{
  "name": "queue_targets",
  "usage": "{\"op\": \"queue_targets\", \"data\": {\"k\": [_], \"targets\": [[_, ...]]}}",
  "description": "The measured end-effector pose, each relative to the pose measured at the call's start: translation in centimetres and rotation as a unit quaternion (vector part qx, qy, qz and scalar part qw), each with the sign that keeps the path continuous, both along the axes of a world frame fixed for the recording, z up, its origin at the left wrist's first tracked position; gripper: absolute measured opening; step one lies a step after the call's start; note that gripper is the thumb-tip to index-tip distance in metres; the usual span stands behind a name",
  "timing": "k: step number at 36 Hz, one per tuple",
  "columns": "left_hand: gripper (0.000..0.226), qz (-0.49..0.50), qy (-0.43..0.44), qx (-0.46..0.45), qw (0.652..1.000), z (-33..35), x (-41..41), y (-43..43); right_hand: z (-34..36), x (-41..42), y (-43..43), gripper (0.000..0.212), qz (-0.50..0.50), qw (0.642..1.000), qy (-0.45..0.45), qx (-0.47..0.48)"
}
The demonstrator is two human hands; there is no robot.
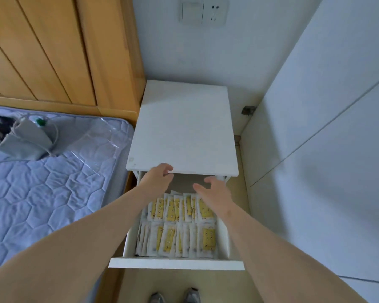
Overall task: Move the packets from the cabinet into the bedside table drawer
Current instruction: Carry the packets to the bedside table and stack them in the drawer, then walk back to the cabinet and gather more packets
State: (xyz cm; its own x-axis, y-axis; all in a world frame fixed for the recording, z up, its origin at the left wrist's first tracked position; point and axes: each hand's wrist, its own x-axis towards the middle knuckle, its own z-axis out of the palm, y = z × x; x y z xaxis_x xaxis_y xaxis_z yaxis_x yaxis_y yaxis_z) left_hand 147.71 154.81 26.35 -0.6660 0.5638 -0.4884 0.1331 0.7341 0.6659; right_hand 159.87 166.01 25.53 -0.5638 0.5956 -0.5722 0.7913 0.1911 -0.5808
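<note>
**Both hands over the far end of a packet-filled drawer**

At the far left a quilted mattress (42, 193) in clear plastic carries a grey fabric bag (24, 143), with a wooden headboard (42, 51) rising behind it.

The left forearm runs from the near left corner diagonally up to the left hand (160, 174), which sits at the left part of the front edge of the white bedside bench (184, 127). Its fingers are curled at that edge, knuckles up. Whether they actually grip the top or only hover against it cannot be told; no packet is in it.

Below the bench top the drawer (175, 263) stands pulled well out toward the viewer. The packets (169, 237), white with yellow panels, lie inside it in two overlapping rows, one near and one far, filling it from side to side. The drawer's far end, under the top, is in shadow.

The right forearm comes in from the near right. The right hand (214, 193) hovers above the far row, palm down, fingers spread and loosely bent, holding nothing.

At the right stand the cabinet (326, 149) and its plain white doors.
</note>
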Motion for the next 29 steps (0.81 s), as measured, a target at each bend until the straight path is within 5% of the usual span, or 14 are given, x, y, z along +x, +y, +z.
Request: {"op": "queue_targets", "data": {"k": [11,16,19,23,27,29], "targets": [[0.034,-0.01,0.027,0.057,0.998,8.2,3.7,0.7,8.8,3.4,-1.5,0.054,-0.057,0.996,0.067,0.01],[0.032,-0.056,0.011,0.093,0.994,9.4,5.0,1.6,10.4,5.6,-2.6,0.019,-0.148,0.985,0.085,0.022],[0.03,-0.11,0.011,0.102,0.989,10.1,6.3,2.2,11.4,7.9,-3.8,0.047,-0.24,0.964,0.115,0.003],[0.031,-0.217,0.009,0.111,0.97,11.0,9.7,3.1,11.9,12.1,-6.1,0.055,-0.364,0.917,0.16,-0.03],[0.033,-0.32,-0.015,0.107,0.941,11.8,15.9,3.5,11.8,17.5,-8.7,0.01,-0.473,0.862,0.179,-0.013],[0.032,-0.36,-0.04,0.109,0.926,12.1,19.8,3.4,12.2,20.8,-10.4,0.009,-0.52,0.835,0.179,0.003]]}}
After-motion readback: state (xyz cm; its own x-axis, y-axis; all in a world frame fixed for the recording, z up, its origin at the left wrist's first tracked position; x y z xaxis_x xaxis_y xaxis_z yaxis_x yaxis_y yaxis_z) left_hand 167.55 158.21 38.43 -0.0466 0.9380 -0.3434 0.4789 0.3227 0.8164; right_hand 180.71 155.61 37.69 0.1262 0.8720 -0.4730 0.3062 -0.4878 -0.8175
